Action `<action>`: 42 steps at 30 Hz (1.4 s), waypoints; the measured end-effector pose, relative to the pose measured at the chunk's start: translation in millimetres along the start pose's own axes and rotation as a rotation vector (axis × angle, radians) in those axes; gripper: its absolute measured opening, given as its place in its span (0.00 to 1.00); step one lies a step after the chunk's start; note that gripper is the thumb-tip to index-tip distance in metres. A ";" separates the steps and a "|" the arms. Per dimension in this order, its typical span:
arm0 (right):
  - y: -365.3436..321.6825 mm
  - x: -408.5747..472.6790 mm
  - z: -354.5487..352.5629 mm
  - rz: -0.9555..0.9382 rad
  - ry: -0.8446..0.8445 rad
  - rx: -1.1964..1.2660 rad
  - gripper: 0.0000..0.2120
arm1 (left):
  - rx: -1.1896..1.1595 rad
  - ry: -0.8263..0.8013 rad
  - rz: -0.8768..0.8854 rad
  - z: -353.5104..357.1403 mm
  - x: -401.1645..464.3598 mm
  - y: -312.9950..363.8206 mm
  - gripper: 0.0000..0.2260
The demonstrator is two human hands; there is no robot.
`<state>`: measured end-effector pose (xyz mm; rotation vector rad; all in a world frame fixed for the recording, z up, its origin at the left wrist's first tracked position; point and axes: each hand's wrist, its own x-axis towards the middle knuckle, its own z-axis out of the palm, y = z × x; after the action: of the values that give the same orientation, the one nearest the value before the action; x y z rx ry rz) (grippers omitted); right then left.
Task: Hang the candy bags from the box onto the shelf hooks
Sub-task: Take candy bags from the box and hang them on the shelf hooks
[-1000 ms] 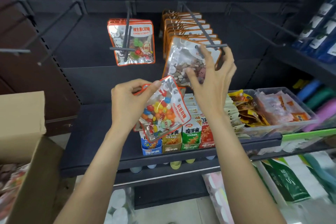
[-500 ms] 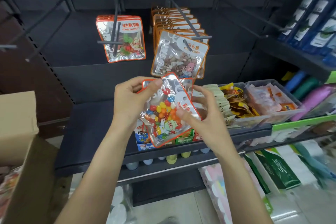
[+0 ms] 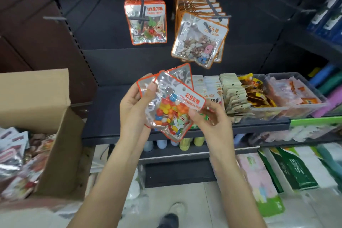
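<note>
left hand (image 3: 133, 104) grips orange-edged clear jelly-bean candy bags (image 3: 171, 106) | right hand (image 3: 207, 117) pinches front bag's right edge | bare black hook (image 3: 55, 17) up-left, nearer left hand

Our two arms are bare from the bottom edge of the view up to the wrists, with no sleeve edge showing on either. Our left hand (image 3: 136, 102) and right hand (image 3: 209, 116) carry no gloves, rings or watch that we can make out. Low in the view, the rounded toe of one dark shoe (image 3: 169, 219) shows on the floor.
</note>
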<state>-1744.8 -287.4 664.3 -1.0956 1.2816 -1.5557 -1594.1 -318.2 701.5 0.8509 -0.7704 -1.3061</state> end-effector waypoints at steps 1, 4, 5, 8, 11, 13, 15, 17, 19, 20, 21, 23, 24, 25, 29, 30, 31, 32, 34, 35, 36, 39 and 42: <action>2.4 -6.3 4.9 0.037 -0.043 0.018 0.13 | 0.002 0.014 0.009 -2.3 -5.5 -1.6 0.08; 9.6 -21.0 18.9 0.103 -0.066 0.041 0.10 | 0.074 0.096 0.066 -11.8 -21.2 -2.9 0.05; 9.4 -24.2 21.9 0.058 -0.025 -0.045 0.13 | 0.152 0.135 0.129 -17.3 -24.5 -2.9 0.04; 0.0 -25.1 29.0 -0.159 0.075 -0.247 0.19 | 0.467 0.174 0.377 -32.1 -28.1 1.3 0.03; -20.5 -11.2 35.9 -0.288 0.006 -0.230 0.11 | 0.663 0.159 0.498 -40.5 -24.7 11.8 0.07; -35.9 6.7 43.9 -0.379 -0.054 -0.248 0.13 | 0.716 0.160 0.506 -44.3 -19.3 23.3 0.08; -48.6 28.2 55.5 -0.443 -0.093 -0.270 0.17 | 0.770 0.177 0.521 -47.8 -10.1 35.7 0.08; -56.0 49.2 68.3 -0.481 -0.122 -0.284 0.19 | 0.786 0.201 0.528 -50.3 4.4 45.7 0.08; -57.7 70.0 78.8 -0.500 -0.143 -0.295 0.17 | 0.794 0.211 0.519 -49.9 22.9 51.9 0.07; -57.6 79.5 82.9 -0.506 -0.143 -0.307 0.15 | 0.808 0.213 0.521 -49.0 32.5 53.6 0.07; -57.3 87.3 86.2 -0.514 -0.137 -0.325 0.14 | 0.824 0.215 0.526 -47.6 41.6 54.7 0.07; -56.1 100.5 91.0 -0.529 -0.114 -0.375 0.13 | 0.831 0.202 0.530 -44.5 58.3 55.9 0.07; -55.0 106.8 92.9 -0.530 -0.106 -0.404 0.13 | 0.830 0.190 0.527 -43.9 66.0 55.6 0.07; -54.4 112.0 94.6 -0.534 -0.099 -0.438 0.13 | 0.828 0.176 0.522 -43.8 72.7 55.3 0.06; -53.7 127.6 99.4 -0.548 -0.100 -0.562 0.14 | 0.796 0.121 0.492 -47.8 93.5 53.6 0.05; -52.9 128.7 99.0 -0.569 -0.099 -0.590 0.15 | 0.787 0.108 0.484 -49.0 96.6 52.8 0.06; -51.3 129.0 97.9 -0.594 -0.094 -0.614 0.15 | 0.779 0.092 0.480 -50.0 98.6 51.8 0.06; -49.8 128.9 96.5 -0.616 -0.088 -0.629 0.15 | 0.772 0.077 0.483 -51.1 100.6 50.7 0.06; -47.8 128.6 93.5 -0.650 -0.080 -0.640 0.15 | 0.762 0.048 0.498 -53.1 104.1 48.2 0.05; -47.3 128.6 92.0 -0.666 -0.073 -0.645 0.15 | 0.754 0.032 0.503 -53.8 105.4 47.0 0.05; -47.5 128.6 91.1 -0.680 -0.064 -0.649 0.15 | 0.746 0.019 0.507 -54.1 107.0 45.7 0.06; -47.4 129.3 90.1 -0.710 -0.059 -0.674 0.15 | 0.738 -0.001 0.514 -55.8 111.3 43.2 0.07; -45.0 132.0 93.7 -0.692 -0.060 -0.719 0.15 | 0.731 0.002 0.503 -59.1 117.9 42.3 0.07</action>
<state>-1695.4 -432.0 734.1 -2.2032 1.5627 -1.5229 -1509.0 -427.2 710.1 1.1265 -1.3943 -0.5616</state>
